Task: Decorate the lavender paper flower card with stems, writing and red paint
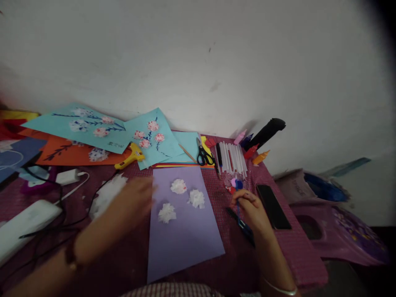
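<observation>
Pink table (305, 255): left hand (137, 196) outstretched, fingers blurred, unclear; right hand (250, 205) pinching blue stick (238, 209).

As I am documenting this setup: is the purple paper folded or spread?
Spread: the purple paper lies open and flat, with three white puffs on it.
</observation>
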`<state>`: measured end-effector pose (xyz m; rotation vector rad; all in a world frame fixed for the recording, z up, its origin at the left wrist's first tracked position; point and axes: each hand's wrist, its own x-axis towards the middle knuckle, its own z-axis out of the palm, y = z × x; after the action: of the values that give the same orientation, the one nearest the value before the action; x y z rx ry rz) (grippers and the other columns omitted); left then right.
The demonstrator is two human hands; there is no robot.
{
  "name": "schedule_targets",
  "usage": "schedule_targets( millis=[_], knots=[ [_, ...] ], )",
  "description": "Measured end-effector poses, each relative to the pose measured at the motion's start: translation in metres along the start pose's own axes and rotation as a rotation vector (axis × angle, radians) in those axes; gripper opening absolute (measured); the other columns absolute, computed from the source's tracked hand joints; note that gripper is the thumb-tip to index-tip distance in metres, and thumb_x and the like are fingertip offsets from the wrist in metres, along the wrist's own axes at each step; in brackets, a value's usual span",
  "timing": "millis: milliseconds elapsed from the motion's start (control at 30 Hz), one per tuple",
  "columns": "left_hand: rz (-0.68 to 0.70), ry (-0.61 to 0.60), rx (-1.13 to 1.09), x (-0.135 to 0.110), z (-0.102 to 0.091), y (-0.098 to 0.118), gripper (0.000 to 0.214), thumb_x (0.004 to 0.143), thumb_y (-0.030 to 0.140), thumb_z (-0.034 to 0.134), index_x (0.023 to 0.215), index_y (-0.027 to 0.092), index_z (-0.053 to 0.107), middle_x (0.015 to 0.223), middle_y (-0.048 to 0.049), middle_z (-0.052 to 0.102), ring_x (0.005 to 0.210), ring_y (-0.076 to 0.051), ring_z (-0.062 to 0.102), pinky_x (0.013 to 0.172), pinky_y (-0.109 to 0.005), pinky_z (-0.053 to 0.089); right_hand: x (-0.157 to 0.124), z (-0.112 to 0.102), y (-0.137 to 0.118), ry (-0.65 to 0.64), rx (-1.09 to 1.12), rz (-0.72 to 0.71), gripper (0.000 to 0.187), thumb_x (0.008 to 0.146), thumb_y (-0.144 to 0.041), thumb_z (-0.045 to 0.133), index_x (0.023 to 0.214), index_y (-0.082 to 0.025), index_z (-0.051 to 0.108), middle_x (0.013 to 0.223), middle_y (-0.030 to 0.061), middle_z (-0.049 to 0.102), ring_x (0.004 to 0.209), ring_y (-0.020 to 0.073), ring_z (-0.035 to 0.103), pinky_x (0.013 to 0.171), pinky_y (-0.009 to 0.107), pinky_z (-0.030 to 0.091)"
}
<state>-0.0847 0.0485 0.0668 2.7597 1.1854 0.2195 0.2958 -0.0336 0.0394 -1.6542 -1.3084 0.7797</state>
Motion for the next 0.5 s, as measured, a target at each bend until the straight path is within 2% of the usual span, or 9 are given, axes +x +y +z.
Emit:
schedule_targets(
  millis=[100,133,200,267,333,500],
  knots=[
    [0.309,-0.138,-0.163,-0.007,0.028,0.081,0.051,0.087,0.024,0.059,0.136,0.029,0.049,0.143,-0.0048,0.053,0.129,-0.025,0.05,0.111,-0.045,0.036,0.009,0.018,0.001,-0.153,-0.259,-0.049,0.021,0.079,-0.021,0.04,0.082,-0.02,0.06,0.073,0.0027,0.064,0.07,0.0166,0.061,0.068,0.026,0.048],
    [0.372,-0.193,-0.206,-0.009,0.036,0.1,0.057,0.085,0.029,0.064,0.139,0.03,0.045,0.146,-0.0049,0.049,0.132,-0.026,0.047,0.111,-0.047,0.036,0.011,0.024,0.002,-0.179,-0.324,-0.055,0.022,0.078,-0.019,0.04,0.082,-0.02,0.061,0.076,0.0029,0.065,0.072,0.0164,0.062,0.069,0.026,0.047],
    [0.453,-0.255,-0.263,-0.011,0.048,0.122,0.065,0.081,0.037,0.07,0.14,0.029,0.044,0.148,-0.0074,0.047,0.134,-0.029,0.046,0.111,-0.048,0.037,0.014,0.032,0.003,-0.197,-0.42,-0.053,0.022,0.076,-0.015,0.042,0.081,-0.02,0.063,0.08,0.0031,0.068,0.076,0.0162,0.063,0.073,0.025,0.046],
    [0.49,-0.279,-0.282,-0.01,0.056,0.128,0.071,0.078,0.039,0.073,0.142,0.03,0.042,0.151,-0.0083,0.043,0.136,-0.03,0.042,0.112,-0.05,0.036,0.013,0.034,0.003,-0.204,-0.529,-0.041,0.023,0.077,-0.012,0.044,0.082,-0.02,0.065,0.084,0.0037,0.07,0.079,0.0164,0.064,0.075,0.025,0.044],
    [0.511,-0.281,-0.273,-0.009,0.063,0.124,0.075,0.077,0.038,0.075,0.143,0.03,0.04,0.152,-0.0087,0.041,0.138,-0.031,0.039,0.113,-0.053,0.034,0.011,0.032,0.003,-0.201,-0.641,-0.011,0.023,0.078,-0.01,0.045,0.084,-0.02,0.066,0.087,0.0048,0.071,0.081,0.017,0.065,0.075,0.025,0.042],
    [0.584,-0.278,-0.186,-0.005,0.084,0.111,0.067,0.08,0.034,0.074,0.139,0.023,0.044,0.147,-0.0136,0.046,0.134,-0.034,0.045,0.108,-0.053,0.04,0.011,0.017,0.003,-0.178,-0.848,0.083,0.017,0.083,-0.015,0.05,0.085,-0.019,0.067,0.08,0.0064,0.072,0.075,0.0195,0.067,0.067,0.026,0.037]
  ],
)
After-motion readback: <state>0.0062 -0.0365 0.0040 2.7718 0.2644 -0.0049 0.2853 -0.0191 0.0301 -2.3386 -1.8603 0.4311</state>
